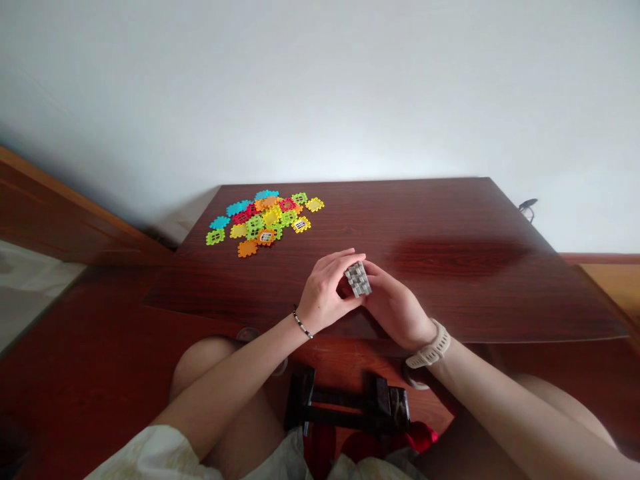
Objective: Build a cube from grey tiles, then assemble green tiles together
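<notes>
A small grey block [358, 280] with a stepped, woven-looking surface sits between my two hands, just over the near part of the table. My left hand [327, 287] curves around it from the left, fingers over the top and thumb below. From the right, my right hand [397, 307] closes on the same block; part of its fingers is hidden behind the block and the left hand. What exactly the block is, I cannot make out.
Notched plastic tiles [273, 215] in blue, green, yellow, orange and red lie in a loose pile at the table's back left. The dark wooden table [450, 233] meets a white wall [350, 93]. Below its front edge is a black frame [345, 403].
</notes>
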Tool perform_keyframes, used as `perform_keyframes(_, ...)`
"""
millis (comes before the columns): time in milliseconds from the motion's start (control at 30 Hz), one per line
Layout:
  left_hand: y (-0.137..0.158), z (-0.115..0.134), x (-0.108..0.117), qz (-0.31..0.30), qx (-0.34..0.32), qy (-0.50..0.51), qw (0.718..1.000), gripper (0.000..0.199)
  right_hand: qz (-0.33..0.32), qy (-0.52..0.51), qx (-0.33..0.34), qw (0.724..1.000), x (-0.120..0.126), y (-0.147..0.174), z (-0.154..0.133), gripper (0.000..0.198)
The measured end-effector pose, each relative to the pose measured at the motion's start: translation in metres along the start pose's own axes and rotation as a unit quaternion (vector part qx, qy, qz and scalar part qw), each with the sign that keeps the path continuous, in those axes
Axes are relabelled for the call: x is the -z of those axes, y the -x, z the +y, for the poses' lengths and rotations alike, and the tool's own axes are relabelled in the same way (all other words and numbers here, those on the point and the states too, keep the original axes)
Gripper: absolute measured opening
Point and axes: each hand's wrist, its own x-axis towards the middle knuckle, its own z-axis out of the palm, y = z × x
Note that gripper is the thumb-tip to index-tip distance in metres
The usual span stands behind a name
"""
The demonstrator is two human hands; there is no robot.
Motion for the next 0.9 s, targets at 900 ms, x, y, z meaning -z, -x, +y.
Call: perform_keyframes(900, 0.004, -0.019, -0.011, -0.114, -0.064, -0.072, 0.989, 0.099, -0.013, 0.273, -0.019, 0.962, 0.032, 0.000, -0.024, 0.046)
